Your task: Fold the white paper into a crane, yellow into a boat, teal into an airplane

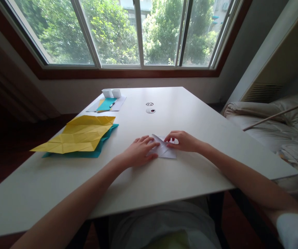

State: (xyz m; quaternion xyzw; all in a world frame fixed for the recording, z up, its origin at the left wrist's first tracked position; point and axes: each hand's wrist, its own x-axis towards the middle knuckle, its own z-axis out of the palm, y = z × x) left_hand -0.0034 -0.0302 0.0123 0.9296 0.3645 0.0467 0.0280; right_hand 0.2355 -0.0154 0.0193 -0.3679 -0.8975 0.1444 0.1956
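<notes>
Both hands are down on a small folded white paper (163,149) near the middle of the white tabletop (190,114). The left hand (139,152) lies flat and open, fingers spread, pressing the paper's left edge. The right hand (182,141) curls its fingertips onto the paper's upper right part, pinching a flap there. Over to the left, a creased yellow sheet (80,138) rests on a teal sheet (99,147). Far back, two little white cups (111,92) stand beside more papers (109,103) with a pen (112,104) on top.
</notes>
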